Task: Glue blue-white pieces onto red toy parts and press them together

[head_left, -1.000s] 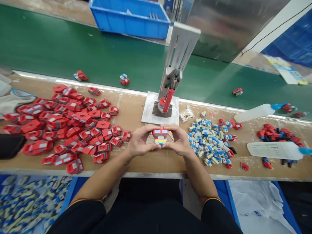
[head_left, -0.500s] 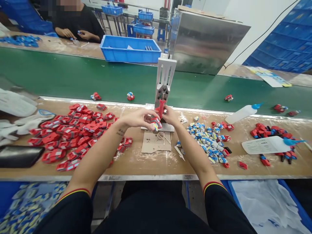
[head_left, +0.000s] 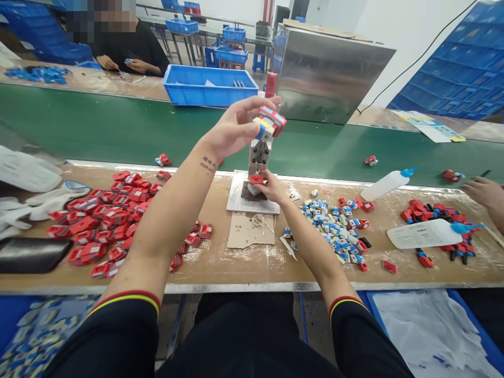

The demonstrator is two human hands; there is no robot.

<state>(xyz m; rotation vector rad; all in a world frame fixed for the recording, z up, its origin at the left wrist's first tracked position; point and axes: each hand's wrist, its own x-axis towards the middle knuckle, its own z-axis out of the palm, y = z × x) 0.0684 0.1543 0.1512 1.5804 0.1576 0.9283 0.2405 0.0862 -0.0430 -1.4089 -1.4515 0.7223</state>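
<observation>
My left hand (head_left: 240,123) is raised at the upper part of the metal press (head_left: 260,152), holding a red, white and blue toy part (head_left: 271,123) between thumb and fingers. The press's red handle (head_left: 271,85) points up just behind that hand. Lower down, my right hand (head_left: 271,186) grips a small red piece (head_left: 256,179) over the dark block on the press base (head_left: 236,198). A piece of cardboard (head_left: 240,236) with a rubber band lies in front of the base.
Red parts (head_left: 106,215) are piled at left, white-and-blue parts (head_left: 331,226) at right. Two white bottles (head_left: 386,185) lie farther right, near another person's hand (head_left: 482,190). Behind the green belt (head_left: 323,142) stand a blue crate (head_left: 210,89) and a metal box (head_left: 331,79).
My left hand has risen with the toy part. The press handle has swung from low to upright. My right hand now shows at the base with a red piece. Another person's hand has appeared at right.
</observation>
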